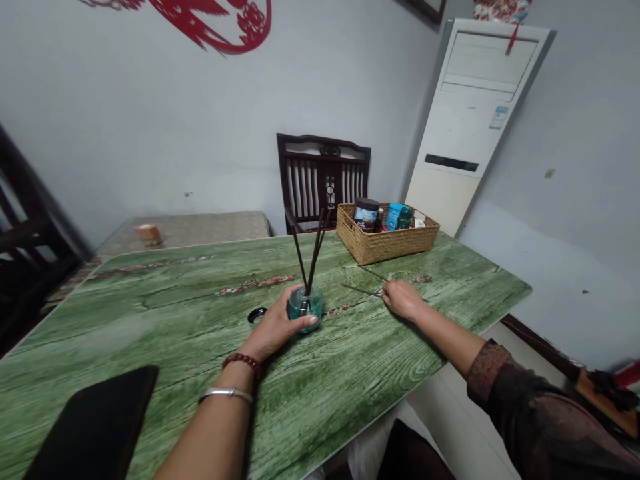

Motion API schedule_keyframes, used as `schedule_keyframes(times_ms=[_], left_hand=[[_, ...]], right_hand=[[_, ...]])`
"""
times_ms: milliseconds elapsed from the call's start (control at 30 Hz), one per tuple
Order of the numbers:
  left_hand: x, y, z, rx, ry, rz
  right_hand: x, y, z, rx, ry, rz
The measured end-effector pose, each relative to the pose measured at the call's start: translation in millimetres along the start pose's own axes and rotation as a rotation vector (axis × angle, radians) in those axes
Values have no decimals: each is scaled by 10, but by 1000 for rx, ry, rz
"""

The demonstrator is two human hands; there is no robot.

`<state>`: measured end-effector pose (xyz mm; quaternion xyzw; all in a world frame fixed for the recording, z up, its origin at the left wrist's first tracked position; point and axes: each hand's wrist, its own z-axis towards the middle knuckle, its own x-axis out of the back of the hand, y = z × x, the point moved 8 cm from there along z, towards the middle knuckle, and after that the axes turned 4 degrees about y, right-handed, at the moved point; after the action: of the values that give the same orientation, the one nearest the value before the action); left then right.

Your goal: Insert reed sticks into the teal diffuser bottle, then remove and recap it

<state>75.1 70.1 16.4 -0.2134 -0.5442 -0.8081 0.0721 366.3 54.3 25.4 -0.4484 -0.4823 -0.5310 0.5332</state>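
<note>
A reed diffuser bottle (311,308) of clear glass with teal liquid stands upright on the green wood-print table (200,353). My left hand (274,327) wraps round its left and near side, thumb across the front. Several dark reeds (313,260) lean out of its mouth. Farther right, my right hand (403,301) is closed low over the tabletop, its fingers pinching thin dark sticks (361,290) that point left; how many is hard to make out. Just left of the bottle lies a black ring-shaped cap (257,314), beside my left fingers.
Behind my right hand stands a woven basket (383,248) of jars and bottles. A dark flat object (95,427) lies at the near left. A dark wooden chair (325,170) is beyond the table, with a small orange-pink container (149,233) on a farther surface.
</note>
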Motion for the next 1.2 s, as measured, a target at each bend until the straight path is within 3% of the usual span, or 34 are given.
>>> schedule_keyframes(times_ms=[167,267,333,467,567,700,800,1200], left_hand=[[-6,10,-2,-7,3,-8],[-11,2,-1,-9,5,-5],[-14,-15,-2,-8,0,-2],[-16,-52,-3,-4,-14,-1],[-3,-55,2,-9,-1,3],[-2,-42,7,-18,8,0],[-5,-49,6,-17,10,-25],[-29,-77,28,-49,13,-79]], right_hand=[[132,54,-9,1,68,131],[312,106,26,-7,188,433],[397,93,64,-31,198,719],[630,-244,106,62,124,1373],[944,-564,89,207,184,1585],[1235,-898,113,322,274,1665],[1296,-1078,194,370,280,1661],[962,-1443,443,323,193,1468]])
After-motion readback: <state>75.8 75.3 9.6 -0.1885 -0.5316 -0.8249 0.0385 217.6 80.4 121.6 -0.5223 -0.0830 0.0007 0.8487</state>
